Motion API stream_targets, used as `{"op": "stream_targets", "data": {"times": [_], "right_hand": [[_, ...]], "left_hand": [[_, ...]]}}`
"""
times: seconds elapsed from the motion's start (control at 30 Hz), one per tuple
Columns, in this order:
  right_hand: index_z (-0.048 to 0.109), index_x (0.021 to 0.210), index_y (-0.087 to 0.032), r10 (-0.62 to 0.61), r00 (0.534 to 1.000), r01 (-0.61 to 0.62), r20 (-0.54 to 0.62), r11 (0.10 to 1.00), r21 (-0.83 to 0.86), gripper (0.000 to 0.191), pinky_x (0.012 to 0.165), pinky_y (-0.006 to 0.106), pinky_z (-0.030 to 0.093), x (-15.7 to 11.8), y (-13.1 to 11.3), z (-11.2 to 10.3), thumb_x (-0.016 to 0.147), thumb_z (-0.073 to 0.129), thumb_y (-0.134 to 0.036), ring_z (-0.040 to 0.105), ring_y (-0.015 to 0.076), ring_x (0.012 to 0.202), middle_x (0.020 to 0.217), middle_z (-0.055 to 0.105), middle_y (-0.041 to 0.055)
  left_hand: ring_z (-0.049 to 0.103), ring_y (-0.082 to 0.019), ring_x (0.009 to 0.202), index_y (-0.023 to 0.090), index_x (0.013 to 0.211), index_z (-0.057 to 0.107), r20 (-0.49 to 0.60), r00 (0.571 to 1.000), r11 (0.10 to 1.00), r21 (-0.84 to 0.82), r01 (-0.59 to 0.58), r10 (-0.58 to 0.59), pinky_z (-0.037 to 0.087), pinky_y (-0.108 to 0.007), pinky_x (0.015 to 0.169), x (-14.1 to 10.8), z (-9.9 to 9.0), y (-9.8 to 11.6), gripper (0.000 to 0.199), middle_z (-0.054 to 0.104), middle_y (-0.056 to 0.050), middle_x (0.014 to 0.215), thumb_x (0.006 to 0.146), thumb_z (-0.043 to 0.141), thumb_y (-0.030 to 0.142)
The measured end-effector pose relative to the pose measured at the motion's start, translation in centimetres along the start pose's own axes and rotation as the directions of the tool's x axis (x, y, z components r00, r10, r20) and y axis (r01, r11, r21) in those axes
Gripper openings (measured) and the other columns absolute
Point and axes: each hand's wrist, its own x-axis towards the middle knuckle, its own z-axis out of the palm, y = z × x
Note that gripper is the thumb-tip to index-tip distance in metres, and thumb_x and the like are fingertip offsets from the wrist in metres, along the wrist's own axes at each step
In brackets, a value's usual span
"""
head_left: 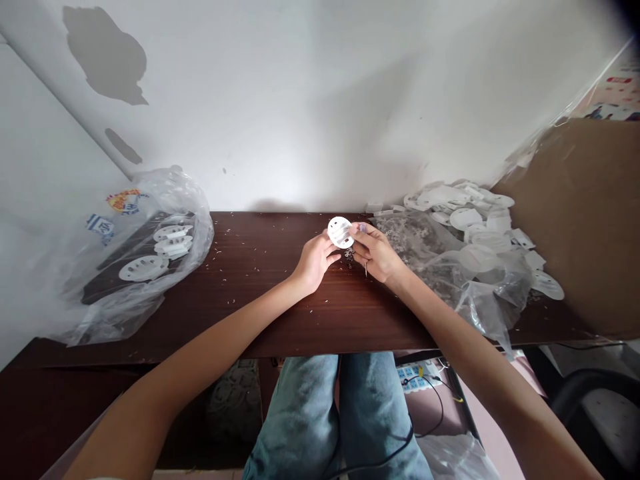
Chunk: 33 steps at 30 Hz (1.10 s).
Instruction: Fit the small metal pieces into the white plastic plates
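Note:
Between my two hands, above the middle of the table, is a round white plastic disc (341, 233) with slots and small dark holes. My left hand (312, 263) grips its left edge, with some fingers stretched out below it. The right-hand edge is pinched by my right hand (376, 253), whose other fingers are curled. A thin, pointed metallic bit shows under those curled fingers; I cannot make out what it belongs to. Just behind and below the disc lie small clear bits (349, 254) on the dark brown table (270, 313).
At left, an open clear plastic bag (193, 193) holds several white discs (144, 268). To the right, white plastic parts (465, 207) are heaped beside a clear bag (480, 300) and many small clear pieces (410, 233). A cardboard box (585, 227) stands far right. White scraps dot the table.

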Motion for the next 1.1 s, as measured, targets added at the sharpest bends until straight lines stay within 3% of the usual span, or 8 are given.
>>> {"op": "stream_targets", "data": {"times": [0.13,0.3,0.67,0.87,1.1], "right_hand": [[0.06,0.093,-0.023,0.037,0.997,-0.044,0.061,0.992,0.121,0.034,0.043,0.024,0.013,-0.1,-0.1,0.0,0.077,0.089,-0.034,0.015,0.0046,0.049,0.065,0.04,-0.0104],[0.061,0.094,-0.021,0.076,0.991,-0.097,0.115,0.976,0.195,0.03,0.043,0.023,0.011,-0.2,-0.1,0.0,0.079,0.087,-0.026,0.016,0.0034,0.047,0.065,0.045,-0.0103],[0.062,0.098,-0.021,0.119,0.981,-0.146,0.151,0.972,0.183,0.032,0.043,0.023,0.011,-0.4,-0.2,-0.1,0.08,0.088,-0.026,0.017,0.0019,0.046,0.072,0.055,-0.0087],[0.062,0.096,-0.022,0.136,0.98,-0.156,0.145,0.979,0.133,0.033,0.044,0.023,0.01,-0.4,-0.2,-0.1,0.079,0.089,-0.029,0.019,0.0013,0.045,0.078,0.062,-0.007],[0.063,0.099,-0.022,0.141,0.979,-0.157,0.147,0.983,0.099,0.033,0.044,0.023,0.01,-0.4,0.2,-0.1,0.08,0.089,-0.031,0.02,0.0017,0.045,0.08,0.065,-0.005]], "left_hand": [[0.065,-0.027,0.12,0.023,0.109,0.076,0.007,1.0,0.998,0.06,0.0,0.0,0.048,-0.037,0.094,-0.1,0.0,0.1,0.031,0.075,-0.008,0.126,0.088,0.075,0.046],[0.066,-0.023,0.108,0.023,0.104,0.078,-0.002,1.0,0.999,0.054,0.006,-0.006,0.047,-0.034,0.089,-0.1,0.2,0.2,0.028,0.077,-0.007,0.113,0.083,0.081,0.04],[0.066,-0.017,0.091,0.02,0.1,0.073,0.038,0.999,1.0,-0.028,0.001,0.0,0.048,-0.032,0.082,0.2,0.2,0.1,0.029,0.072,-0.004,0.092,0.077,0.087,0.033],[0.064,-0.016,0.093,0.021,0.096,0.073,-0.025,0.997,0.992,0.106,-0.066,0.069,0.046,-0.03,0.08,0.5,-0.3,-0.1,0.02,0.072,-0.003,0.096,0.08,0.082,0.029],[0.061,-0.015,0.087,0.021,0.095,0.068,0.062,0.98,0.976,0.104,-0.193,0.187,0.046,-0.03,0.082,0.7,-0.4,-0.8,0.019,0.069,-0.002,0.092,0.083,0.081,0.031]]}}
